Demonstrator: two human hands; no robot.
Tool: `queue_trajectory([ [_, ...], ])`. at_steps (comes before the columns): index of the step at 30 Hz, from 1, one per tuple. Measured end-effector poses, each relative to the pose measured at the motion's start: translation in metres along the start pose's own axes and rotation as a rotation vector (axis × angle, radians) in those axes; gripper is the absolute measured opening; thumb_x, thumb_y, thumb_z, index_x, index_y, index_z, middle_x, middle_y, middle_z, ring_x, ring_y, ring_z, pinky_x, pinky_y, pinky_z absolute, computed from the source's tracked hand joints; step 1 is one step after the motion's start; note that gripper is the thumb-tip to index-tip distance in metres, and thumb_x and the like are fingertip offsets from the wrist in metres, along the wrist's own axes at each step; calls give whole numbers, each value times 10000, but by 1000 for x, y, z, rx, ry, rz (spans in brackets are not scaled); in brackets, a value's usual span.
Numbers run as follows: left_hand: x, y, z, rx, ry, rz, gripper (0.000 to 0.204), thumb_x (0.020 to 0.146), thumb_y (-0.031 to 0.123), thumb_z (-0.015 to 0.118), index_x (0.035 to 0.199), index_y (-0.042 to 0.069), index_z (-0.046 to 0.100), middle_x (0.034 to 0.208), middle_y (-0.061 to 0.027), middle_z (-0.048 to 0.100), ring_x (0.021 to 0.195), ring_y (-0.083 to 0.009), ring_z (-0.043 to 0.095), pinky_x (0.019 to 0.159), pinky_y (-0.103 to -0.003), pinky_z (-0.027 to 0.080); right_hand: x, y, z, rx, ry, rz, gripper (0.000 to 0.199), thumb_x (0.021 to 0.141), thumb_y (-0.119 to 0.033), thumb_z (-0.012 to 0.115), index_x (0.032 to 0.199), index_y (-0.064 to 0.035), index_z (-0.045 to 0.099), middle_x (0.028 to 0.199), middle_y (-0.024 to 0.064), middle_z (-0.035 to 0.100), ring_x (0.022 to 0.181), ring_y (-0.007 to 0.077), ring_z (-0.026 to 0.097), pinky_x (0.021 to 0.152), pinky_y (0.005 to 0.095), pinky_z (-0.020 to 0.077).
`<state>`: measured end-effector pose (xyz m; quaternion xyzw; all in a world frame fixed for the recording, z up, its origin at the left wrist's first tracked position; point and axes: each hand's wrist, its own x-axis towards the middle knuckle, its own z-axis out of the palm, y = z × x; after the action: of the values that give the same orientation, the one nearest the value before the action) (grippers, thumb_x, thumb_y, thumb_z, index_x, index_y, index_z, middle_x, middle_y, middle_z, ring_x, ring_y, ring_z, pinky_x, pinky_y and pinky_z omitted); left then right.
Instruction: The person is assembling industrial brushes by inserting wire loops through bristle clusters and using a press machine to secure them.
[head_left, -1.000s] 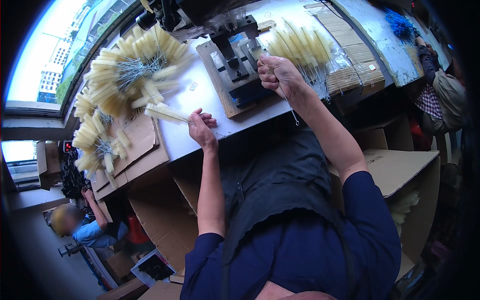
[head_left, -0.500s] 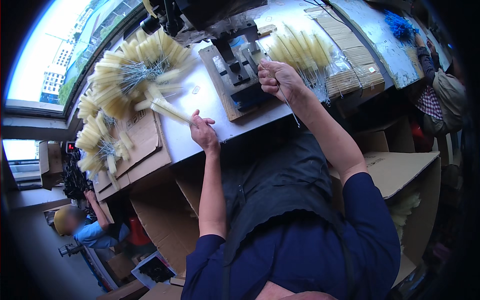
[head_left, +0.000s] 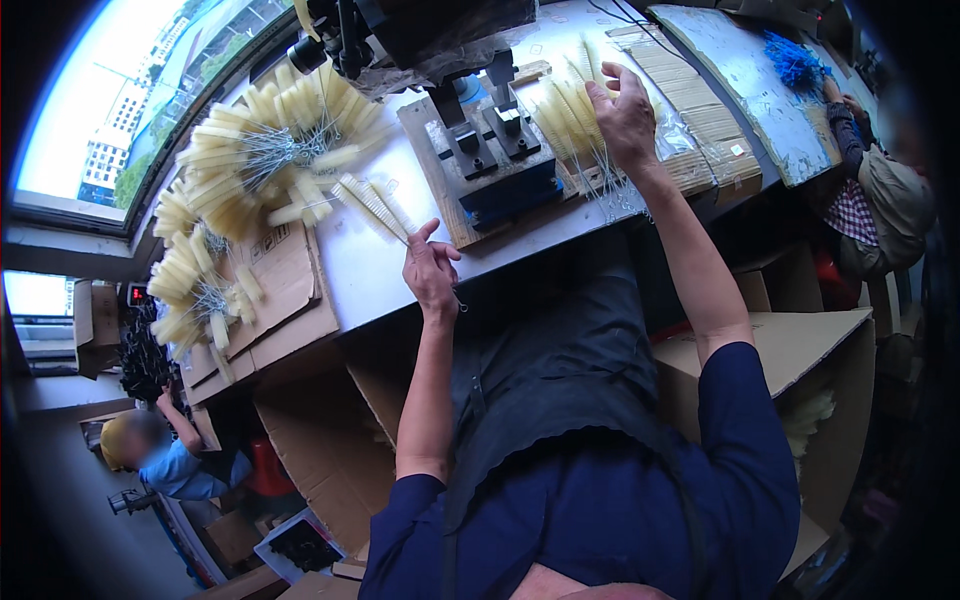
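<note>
My left hand (head_left: 432, 272) is closed on the wire stems of two pale-bristled wire brushes (head_left: 378, 207) at the table's front edge. Their bristle ends fan out up and to the left, and a looped stem end hangs below the hand. My right hand (head_left: 627, 122) is raised over the right-hand pile of similar brushes (head_left: 572, 112), its fingers apart and nothing visible in them. Between my hands stands a black metal fixture (head_left: 495, 150) on a wooden board, under a dark machine head (head_left: 430, 45).
A large heap of wire brushes (head_left: 225, 165) lies at the left on cardboard (head_left: 285, 265). Open cartons (head_left: 320, 460) stand below the table on both sides. One co-worker (head_left: 180, 465) is at lower left; another (head_left: 880, 200), at far right, handles blue bristly material (head_left: 793, 60).
My right hand has left the fixture, moved right to the brush pile and opened; the stem it held is gone from it. My left hand moved slightly right and now shows two brushes.
</note>
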<state>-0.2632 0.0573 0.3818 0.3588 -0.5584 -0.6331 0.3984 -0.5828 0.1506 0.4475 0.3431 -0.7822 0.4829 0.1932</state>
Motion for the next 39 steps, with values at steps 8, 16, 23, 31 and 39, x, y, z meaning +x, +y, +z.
queue_trajectory([
  [8, -38, 21, 39, 10, -300, -62, 533, 1076, 437, 313, 1124, -3, 611, 641, -21, 578, 431, -43, 393, 405, -200, 308, -98, -111, -1, 952, -997, 609, 348, 985, -311, 614, 1095, 19, 640, 912, 64, 672, 818, 103, 618, 732, 251, 520],
  [16, -62, 36, 38, 50, -295, -118, 557, 1076, 444, 300, 1069, -6, 628, 677, -43, 600, 479, -75, 484, 460, -209, 383, -107, -118, 16, 1110, -883, 896, 257, 1013, -264, 553, 922, -26, 580, 631, -20, 513, 498, 67, 487, 461, 212, 419],
  [23, -46, 33, 15, -26, -111, -51, 566, 1082, 426, 280, 1145, -37, 599, 726, -57, 597, 533, -84, 501, 532, -205, 423, -82, -121, 22, 1178, -843, 1012, 278, 1009, -289, 547, 913, -28, 562, 627, -31, 485, 454, 49, 394, 403, 203, 337],
  [31, -18, 26, 2, -58, -17, -16, 562, 1076, 432, 307, 1108, -55, 587, 711, -68, 590, 511, -91, 507, 505, -210, 437, -61, -121, 32, 1167, -859, 1173, 535, 1035, -467, 401, 1074, 37, 577, 748, 54, 608, 506, 96, 502, 435, 231, 423],
  [39, 31, -9, -29, 47, 94, 91, 516, 1077, 409, 330, 1112, -40, 580, 714, -59, 592, 529, -76, 514, 505, -195, 433, -52, -138, 34, 1335, -861, 1187, 892, 901, -665, 506, 1305, 126, 422, 1048, 218, 646, 728, 225, 682, 587, 360, 604],
])
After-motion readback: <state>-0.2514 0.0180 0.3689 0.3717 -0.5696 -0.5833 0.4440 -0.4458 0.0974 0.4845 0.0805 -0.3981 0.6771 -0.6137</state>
